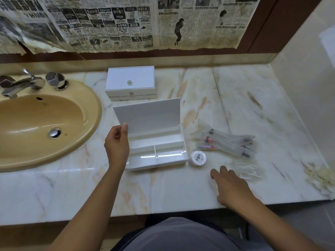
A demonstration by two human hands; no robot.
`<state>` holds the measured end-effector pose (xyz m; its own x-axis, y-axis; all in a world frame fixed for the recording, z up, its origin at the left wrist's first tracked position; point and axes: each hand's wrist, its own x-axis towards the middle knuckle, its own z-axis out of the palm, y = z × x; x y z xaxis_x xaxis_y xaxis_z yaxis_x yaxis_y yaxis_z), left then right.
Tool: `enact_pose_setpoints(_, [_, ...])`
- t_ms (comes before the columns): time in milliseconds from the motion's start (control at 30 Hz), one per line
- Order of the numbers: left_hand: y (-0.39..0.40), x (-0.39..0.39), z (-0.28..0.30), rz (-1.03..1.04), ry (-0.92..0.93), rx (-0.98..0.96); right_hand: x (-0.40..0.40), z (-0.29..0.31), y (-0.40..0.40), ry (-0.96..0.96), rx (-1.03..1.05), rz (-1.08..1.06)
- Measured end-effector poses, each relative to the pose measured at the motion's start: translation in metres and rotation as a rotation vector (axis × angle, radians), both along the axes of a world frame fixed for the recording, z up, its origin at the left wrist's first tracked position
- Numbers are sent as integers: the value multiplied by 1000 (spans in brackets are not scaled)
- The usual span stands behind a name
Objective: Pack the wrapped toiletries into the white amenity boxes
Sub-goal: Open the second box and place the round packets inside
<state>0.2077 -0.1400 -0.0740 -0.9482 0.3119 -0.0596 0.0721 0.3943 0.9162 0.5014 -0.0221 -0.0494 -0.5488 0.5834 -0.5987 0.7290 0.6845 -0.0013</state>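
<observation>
An open white amenity box (pixel 182 143) sits on the marble counter, its compartments bare. My left hand (pixel 117 145) grips the raised lid (pixel 148 115) at its left edge, holding it upright. A second white amenity box (pixel 130 82) stands closed behind it. To the right of the open box lie a round wrapped item (pixel 198 157), a pile of long wrapped toiletries (pixel 226 142) and some clear packets (pixel 248 169). My right hand (pixel 230 187) hovers low over the counter near the clear packets, fingers spread, holding nothing.
A tan sink (pixel 41 124) with chrome taps (pixel 23 84) fills the left side. Newspaper (pixel 126 24) covers the mirror behind. A tiled wall (pixel 308 87) closes the right side, and a crumpled pale scrap (pixel 320 176) lies near the counter's right front edge.
</observation>
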Motion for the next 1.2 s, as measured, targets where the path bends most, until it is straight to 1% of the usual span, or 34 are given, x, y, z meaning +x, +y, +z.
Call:
enact_pose_setpoints(300, [-1,1,1,-2,-5,28,-6,-6,3,114,34,-6])
enact_pose_setpoints(567, [-1,2,2,1,-12,35,-29,-8,6,265,30,-82])
enact_pose_setpoints(700, [-1,2,2,-1,-11,30,-26,-6,8,290,-7,-126])
enact_pose_setpoints(833, [-1,1,1,-3,-4,26,-22,1,10,211,-59,-138])
enact_pose_setpoints(900, [-2,2,2,-7,2,28,-22,1,10,200,-84,-178])
enact_pose_setpoints(1067, [-1,2,2,-3,0,22,-26,-5,10,318,-112,-287])
enact_pose_setpoints(1200, [-1,2,3,-5,-3,26,-26,-6,11,348,-138,-337])
